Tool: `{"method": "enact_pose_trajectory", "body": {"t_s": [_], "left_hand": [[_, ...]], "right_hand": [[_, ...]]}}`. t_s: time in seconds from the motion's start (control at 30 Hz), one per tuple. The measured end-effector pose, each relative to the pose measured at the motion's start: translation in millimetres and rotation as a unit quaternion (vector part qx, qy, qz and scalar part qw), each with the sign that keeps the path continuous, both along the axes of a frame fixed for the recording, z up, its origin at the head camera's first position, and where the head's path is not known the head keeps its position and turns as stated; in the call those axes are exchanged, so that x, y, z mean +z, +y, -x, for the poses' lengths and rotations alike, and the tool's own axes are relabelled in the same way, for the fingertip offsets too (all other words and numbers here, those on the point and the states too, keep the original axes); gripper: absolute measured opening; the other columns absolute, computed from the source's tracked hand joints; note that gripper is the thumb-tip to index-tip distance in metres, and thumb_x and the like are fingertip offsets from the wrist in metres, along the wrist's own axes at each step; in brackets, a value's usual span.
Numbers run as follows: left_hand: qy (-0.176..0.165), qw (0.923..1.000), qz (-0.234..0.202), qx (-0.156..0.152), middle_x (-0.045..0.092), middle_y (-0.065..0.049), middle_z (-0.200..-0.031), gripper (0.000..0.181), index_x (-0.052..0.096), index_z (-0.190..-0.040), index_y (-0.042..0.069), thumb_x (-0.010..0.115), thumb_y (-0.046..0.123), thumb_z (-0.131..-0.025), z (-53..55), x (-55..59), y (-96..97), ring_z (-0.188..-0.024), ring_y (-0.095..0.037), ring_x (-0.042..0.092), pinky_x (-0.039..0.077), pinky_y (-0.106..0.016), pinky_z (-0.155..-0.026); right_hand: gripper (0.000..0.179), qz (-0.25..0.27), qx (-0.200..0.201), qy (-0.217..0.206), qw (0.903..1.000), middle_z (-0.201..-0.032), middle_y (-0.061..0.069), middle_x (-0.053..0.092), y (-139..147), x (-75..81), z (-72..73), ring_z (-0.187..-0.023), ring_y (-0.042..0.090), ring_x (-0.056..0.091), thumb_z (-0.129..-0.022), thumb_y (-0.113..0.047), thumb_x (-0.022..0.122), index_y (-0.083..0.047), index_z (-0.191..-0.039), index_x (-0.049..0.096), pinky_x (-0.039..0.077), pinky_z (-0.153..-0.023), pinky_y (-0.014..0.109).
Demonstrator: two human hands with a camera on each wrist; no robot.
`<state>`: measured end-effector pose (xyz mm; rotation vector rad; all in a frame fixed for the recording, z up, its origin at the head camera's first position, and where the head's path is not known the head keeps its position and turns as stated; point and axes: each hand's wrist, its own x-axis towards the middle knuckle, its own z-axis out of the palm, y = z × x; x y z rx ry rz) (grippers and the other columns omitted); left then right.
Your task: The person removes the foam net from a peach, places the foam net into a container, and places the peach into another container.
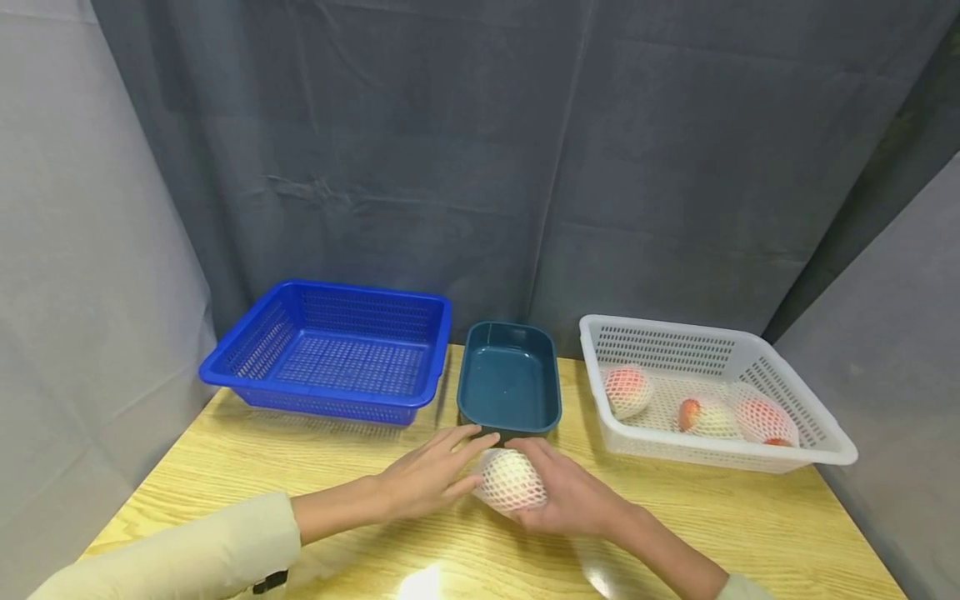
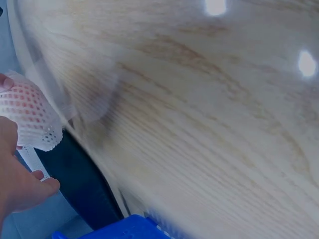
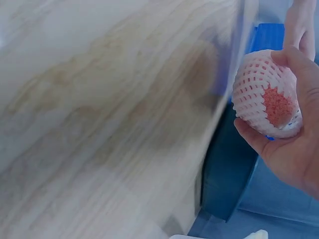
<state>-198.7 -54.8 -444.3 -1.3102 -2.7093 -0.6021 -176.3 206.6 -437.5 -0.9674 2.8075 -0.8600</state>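
A red apple in a white foam net (image 1: 512, 481) is held in my right hand (image 1: 573, 492), just in front of the teal bin. In the right wrist view, the thumb and fingers curl round the netted apple (image 3: 264, 94), and its reddish skin shows at the net's open end. My left hand (image 1: 429, 477) is at the apple's left side with fingers extended and spread. Whether its fingertips touch the net is hard to tell. The left wrist view shows the net (image 2: 32, 114) beside the left hand (image 2: 20, 181).
Behind the hands stands a teal bin (image 1: 510, 427). A blue basket (image 1: 330, 398) is at the left. At the right, a white basket (image 1: 712, 454) holds several netted apples (image 1: 628, 392). Grey curtains (image 1: 420, 167) enclose the wooden table (image 1: 300, 450).
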Motion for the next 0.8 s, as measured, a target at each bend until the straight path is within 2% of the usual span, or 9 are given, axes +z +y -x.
{"method": "enact_pose_trajectory", "body": {"t_s": [0.1,0.27,0.5,0.67,0.8], "left_hand": [[0.005,0.9999,-0.009,-0.002,0.038,-0.015,-0.153,0.058,0.033,-0.156,0.018,0.052,0.037,-0.105,1.5,2.6,0.4,-0.136,-0.031,0.042,0.048,-0.045,-0.101],[0.011,0.9996,-0.027,-0.004,0.037,-0.015,-0.153,0.059,0.031,-0.157,0.02,0.051,0.037,-0.105,5.8,8.8,-1.3,-0.137,-0.032,0.041,0.051,-0.043,-0.096],[0.065,0.9957,-0.064,-0.011,0.043,-0.019,-0.149,0.056,0.038,-0.154,0.015,0.056,0.032,-0.104,12.0,19.0,-6.3,-0.132,-0.034,0.046,0.052,-0.042,-0.095],[0.087,0.9932,-0.076,-0.004,0.045,-0.02,-0.146,0.055,0.043,-0.15,0.012,0.061,0.029,-0.101,13.5,20.6,-10.0,-0.128,-0.038,0.05,0.05,-0.05,-0.096],[0.09,0.993,-0.076,0.004,0.046,-0.018,-0.146,0.056,0.044,-0.149,0.01,0.064,0.026,-0.099,14.2,20.9,-11.1,-0.128,-0.036,0.05,0.049,-0.047,-0.099]], "right_hand": [[0.081,0.019,0.007,0.0,0.9998,-0.128,0.0,0.052,0,6.0,0.9,-0.104,0.015,0.057,-0.075,-0.024,0.085,-0.016,-0.145,0.043,0.054,-0.08,0.031],[0.081,0.034,0.015,0.033,0.9988,-0.129,0.001,0.051,0,14.1,4.1,-0.103,0.015,0.057,-0.074,-0.022,0.085,-0.013,-0.143,0.044,0.054,-0.08,0.033],[0.081,0.038,0.02,0.088,0.9952,-0.132,0.009,0.051,0,30.0,11.1,-0.105,0.02,0.058,-0.071,-0.02,0.085,-0.008,-0.14,0.045,0.055,-0.08,0.037],[0.084,0.04,0.01,0.092,0.9949,-0.133,0.007,0.051,0,44.6,13.3,-0.105,0.018,0.057,-0.069,-0.022,0.086,-0.01,-0.141,0.045,0.055,-0.081,0.035],[0.084,0.038,0.005,0.092,0.995,-0.135,0.005,0.05,0,55.8,13.4,-0.107,0.018,0.056,-0.069,-0.023,0.087,-0.013,-0.142,0.045,0.055,-0.082,0.036]]}}
